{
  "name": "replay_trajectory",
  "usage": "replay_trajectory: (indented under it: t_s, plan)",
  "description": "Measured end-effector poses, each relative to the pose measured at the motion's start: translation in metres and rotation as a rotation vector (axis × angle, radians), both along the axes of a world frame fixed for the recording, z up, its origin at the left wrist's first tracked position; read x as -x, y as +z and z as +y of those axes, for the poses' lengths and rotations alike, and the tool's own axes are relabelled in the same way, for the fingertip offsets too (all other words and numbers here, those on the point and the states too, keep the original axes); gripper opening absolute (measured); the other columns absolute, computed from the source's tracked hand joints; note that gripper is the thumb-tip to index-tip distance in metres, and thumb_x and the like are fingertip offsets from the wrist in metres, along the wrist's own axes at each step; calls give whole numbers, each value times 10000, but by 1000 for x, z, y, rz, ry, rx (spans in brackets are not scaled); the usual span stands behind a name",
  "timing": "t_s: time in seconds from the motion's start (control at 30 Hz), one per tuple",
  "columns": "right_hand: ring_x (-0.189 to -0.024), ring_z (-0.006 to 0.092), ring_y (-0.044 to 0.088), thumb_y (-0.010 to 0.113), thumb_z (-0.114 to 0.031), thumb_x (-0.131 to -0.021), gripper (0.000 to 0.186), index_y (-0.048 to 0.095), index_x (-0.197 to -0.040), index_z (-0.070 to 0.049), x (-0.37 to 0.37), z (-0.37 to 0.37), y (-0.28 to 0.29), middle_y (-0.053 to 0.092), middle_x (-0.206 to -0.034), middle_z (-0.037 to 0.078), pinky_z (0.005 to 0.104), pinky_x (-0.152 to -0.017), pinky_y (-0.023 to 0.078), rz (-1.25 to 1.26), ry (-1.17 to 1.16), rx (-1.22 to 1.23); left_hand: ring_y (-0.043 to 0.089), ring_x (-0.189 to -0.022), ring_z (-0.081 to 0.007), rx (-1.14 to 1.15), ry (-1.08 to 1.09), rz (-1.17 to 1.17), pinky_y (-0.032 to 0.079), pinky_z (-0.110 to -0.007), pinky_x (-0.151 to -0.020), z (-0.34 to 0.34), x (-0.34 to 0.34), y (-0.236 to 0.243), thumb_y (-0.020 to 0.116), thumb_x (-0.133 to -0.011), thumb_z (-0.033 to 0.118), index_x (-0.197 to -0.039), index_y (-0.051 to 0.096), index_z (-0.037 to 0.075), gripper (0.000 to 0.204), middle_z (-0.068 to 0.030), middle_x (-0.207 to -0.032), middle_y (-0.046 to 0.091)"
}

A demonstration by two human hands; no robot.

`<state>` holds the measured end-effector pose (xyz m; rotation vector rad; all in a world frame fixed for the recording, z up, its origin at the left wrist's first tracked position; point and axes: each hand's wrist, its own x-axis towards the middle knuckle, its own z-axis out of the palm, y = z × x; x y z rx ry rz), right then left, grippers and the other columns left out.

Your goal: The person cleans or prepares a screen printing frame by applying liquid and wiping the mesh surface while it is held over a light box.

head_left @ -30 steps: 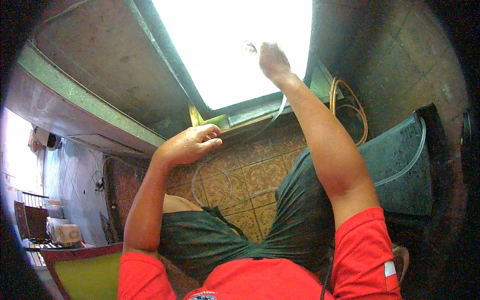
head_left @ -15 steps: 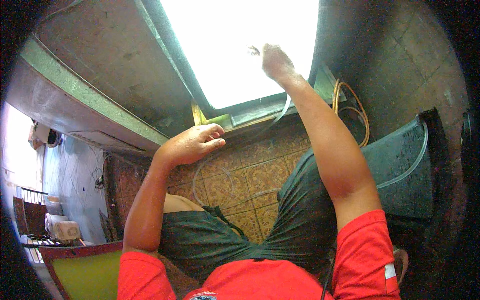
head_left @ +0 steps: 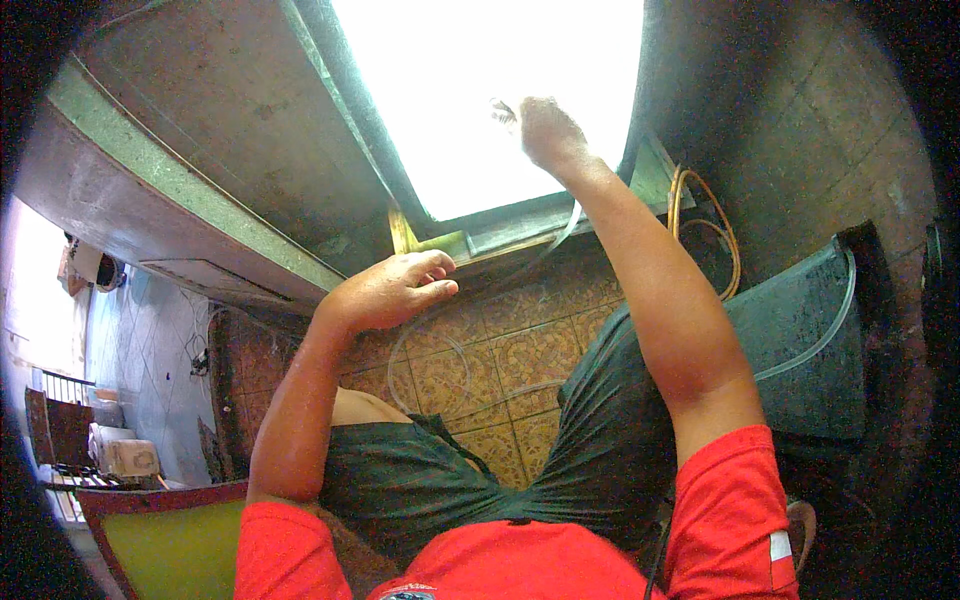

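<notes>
My right hand (head_left: 548, 134) is closed over a brightly lit panel (head_left: 430, 70), at something small and pale that the glare hides. A clear tube (head_left: 572, 222) hangs below the panel's front edge, behind my right forearm, and loops over the floor. My left hand (head_left: 400, 290) hangs with loosely bent fingers apart and nothing in them, just in front of a yellow strip (head_left: 400, 228) at the panel's lower left corner.
Left of the panel runs a long concrete ledge (head_left: 160, 160). Orange hose coils (head_left: 732, 250) hang right of the panel, above a dark bin (head_left: 810, 390). Below lie patterned floor tiles (head_left: 525, 365). A yellow, red-edged chair (head_left: 160, 540) stands at lower left, cluttered shelving (head_left: 60, 440) behind it.
The view has shifted a little, so the panel sits further right. My right hand appears slightly lower, still closed. My left hand keeps its loose pose, a little further right in view.
</notes>
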<state>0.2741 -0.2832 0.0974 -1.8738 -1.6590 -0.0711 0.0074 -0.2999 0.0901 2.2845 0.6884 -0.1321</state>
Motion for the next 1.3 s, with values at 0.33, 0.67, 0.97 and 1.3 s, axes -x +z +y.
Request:
replay_trajectory:
  t_s: [0.33, 0.67, 0.97, 1.3]
  plan:
    - [-602, 305, 626, 451, -322, -909, 352, 629, -997, -32, -4, 20, -10, 597, -657, 220, 397, -564, 497, -56, -79, -152, 566, -999, -257, 15, 12, 56, 439, -355, -862, 2, 6, 1, 495, -883, 314, -1121, 493, 1, 393, -159, -1089, 570]
    - [-584, 310, 620, 457, -329, -907, 352, 635, -979, -35, 1, -5, 36, 595, -658, 216, 391, -538, 491, -25, -172, 50, 582, -948, -282, -6, 5, 1, 453, -358, -826, -2, 3, 3, 510, -871, 349, -1091, 511, -2, 414, -181, -1011, 600]
    - [-497, 313, 583, 470, -315, -905, 339, 644, -953, -28, -4, -7, 29, 571, -575, 200, 380, -484, 466, 34, -30, -159, 579, -955, -282, 2, -15, -15, 454, -357, -824, 3, 7, -2, 512, -868, 346, -1090, 510, -10, 419, -185, -1017, 596]
    - [-513, 343, 587, 488, -359, -890, 478, 615, -677, 50, -33, 11, -4, 540, -536, 231, 390, -485, 463, -197, -73, -414, 580, -952, -272, 28, -14, 14, 453, -349, -829, 2, -1, -2, 504, -872, 334, -1093, 510, -3, 403, -177, -1021, 598]
